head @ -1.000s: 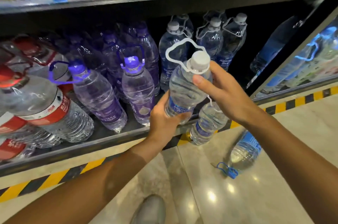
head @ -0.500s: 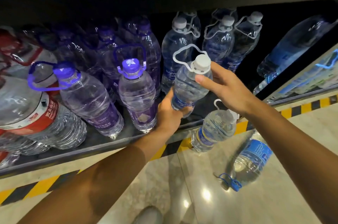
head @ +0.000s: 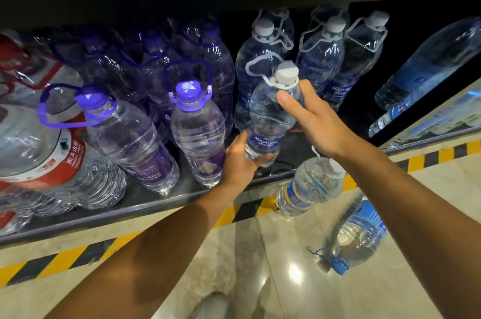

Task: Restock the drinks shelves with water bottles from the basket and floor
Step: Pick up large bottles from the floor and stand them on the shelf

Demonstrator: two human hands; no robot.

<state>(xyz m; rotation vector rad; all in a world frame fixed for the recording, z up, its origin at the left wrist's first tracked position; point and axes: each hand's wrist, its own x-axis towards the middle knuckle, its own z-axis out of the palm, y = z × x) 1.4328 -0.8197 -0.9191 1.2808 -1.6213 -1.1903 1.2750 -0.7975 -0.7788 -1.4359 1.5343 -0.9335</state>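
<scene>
Both hands hold one large clear Aquafina water bottle (head: 268, 120) with a white cap and white loop handle, tilted over the front of the low dark shelf (head: 161, 199). My left hand (head: 240, 162) cups its base. My right hand (head: 309, 118) grips its shoulder just under the cap. Right behind it stand three more white-capped Aquafina bottles (head: 322, 58). On the floor to the right, one white-capped bottle (head: 307, 186) leans against the shelf edge and a blue-capped bottle (head: 359, 235) lies on its side.
Purple-capped bottles (head: 195, 126) fill the shelf's middle, red-labelled jugs (head: 44, 152) its left. A blue-labelled bottle (head: 426, 63) leans at the far right. Yellow-black tape (head: 59, 258) marks the floor under the shelf. My shoe (head: 210, 305) is at the bottom.
The held bottle has moved forward and down towards the shelf, in front of the white-capped row. Both hands have kept their grip.
</scene>
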